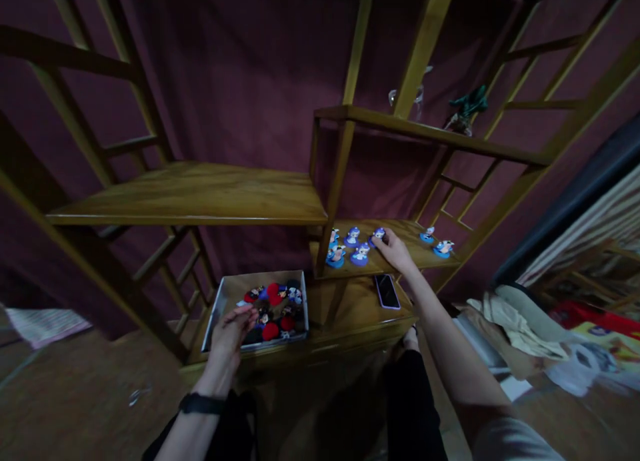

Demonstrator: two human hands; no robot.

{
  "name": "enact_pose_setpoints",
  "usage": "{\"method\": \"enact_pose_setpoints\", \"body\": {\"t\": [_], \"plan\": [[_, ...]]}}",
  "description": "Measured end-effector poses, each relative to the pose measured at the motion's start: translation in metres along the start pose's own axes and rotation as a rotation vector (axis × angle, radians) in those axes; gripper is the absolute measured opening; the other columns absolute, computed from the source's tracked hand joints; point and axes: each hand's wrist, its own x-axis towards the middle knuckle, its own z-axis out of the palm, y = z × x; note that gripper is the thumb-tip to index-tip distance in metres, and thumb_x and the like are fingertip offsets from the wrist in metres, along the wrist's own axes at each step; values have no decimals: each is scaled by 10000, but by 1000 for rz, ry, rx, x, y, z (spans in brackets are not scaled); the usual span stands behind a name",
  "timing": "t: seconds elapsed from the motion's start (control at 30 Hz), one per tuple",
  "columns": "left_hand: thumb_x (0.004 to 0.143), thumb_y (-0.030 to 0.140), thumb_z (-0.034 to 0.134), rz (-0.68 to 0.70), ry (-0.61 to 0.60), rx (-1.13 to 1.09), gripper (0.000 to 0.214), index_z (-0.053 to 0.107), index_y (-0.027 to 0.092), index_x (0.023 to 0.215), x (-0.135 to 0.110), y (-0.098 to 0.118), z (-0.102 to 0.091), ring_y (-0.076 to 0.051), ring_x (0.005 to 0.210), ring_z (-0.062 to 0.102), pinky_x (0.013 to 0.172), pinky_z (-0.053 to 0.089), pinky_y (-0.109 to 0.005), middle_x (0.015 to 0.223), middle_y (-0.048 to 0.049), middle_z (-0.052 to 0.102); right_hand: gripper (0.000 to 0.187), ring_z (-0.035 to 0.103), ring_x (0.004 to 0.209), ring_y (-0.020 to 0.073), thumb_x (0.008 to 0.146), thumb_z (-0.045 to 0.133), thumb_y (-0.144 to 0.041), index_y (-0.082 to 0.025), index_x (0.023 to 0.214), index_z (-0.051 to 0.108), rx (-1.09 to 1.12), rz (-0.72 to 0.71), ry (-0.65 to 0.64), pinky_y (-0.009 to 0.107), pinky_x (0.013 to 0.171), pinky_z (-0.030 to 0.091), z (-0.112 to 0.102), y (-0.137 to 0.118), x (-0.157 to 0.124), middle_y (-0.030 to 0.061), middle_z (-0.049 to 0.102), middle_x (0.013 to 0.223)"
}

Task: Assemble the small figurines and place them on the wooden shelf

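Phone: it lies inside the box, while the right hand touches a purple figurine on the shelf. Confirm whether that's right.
Not quite: the head view shows the phone outside the box, lying to its right. The right hand does touch a purple figurine on the shelf.

Small purple-and-white figurine [377, 236], upright, partly hidden, on or just above the low right-hand shelf [430, 253], near two similar purple figurines [360, 255]. Red, dark and blue figurines [275, 294], jumbled together inside an open whitish box [226, 293], too dim for detail.
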Motion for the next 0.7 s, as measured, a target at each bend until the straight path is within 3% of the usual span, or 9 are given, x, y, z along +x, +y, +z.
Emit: {"method": "enact_pose_setpoints", "body": {"t": [0.1, 0.2, 0.53, 0.7], "plan": [[639, 48, 642, 48, -93, 21, 140, 655, 113, 763, 25, 6, 18, -130, 589, 626, 543, 476, -201, 672, -60, 674, 537, 602, 939, 202, 774, 499, -509, -191, 1205, 470, -6, -11, 15, 357, 844, 442, 2, 0, -2, 87, 642, 1028], [632, 67, 656, 66, -125, 16, 136, 653, 108, 761, 47, 6, 24, -128, 579, 614, 542, 467, -196, 658, -52, 667, 586, 598, 966, 220, 768, 492, -545, -179, 1225, 457, 1, -19, 47, 377, 853, 443, 3, -1, -4, 105, 636, 1052], [715, -39, 511, -149, 15, -259, 190, 608, 98, 802, 92, 27, -23, -102, 584, 624, 556, 498, -186, 675, -60, 645, 569, 551, 1053, 233, 814, 385, -583, -182, 1203, 497, -35, 16, 196, 403, 913, 401, 0, -15, -12, 118, 605, 1130], [733, -32, 501, -184, 7, -285, 191, 600, 95, 835, 101, 26, -36, -101, 594, 626, 527, 496, -176, 691, -59, 642, 512, 518, 1076, 236, 871, 299, -516, -169, 1193, 493, -20, -36, 368, 424, 935, 370, 0, -22, -19, 118, 580, 1140]]}}
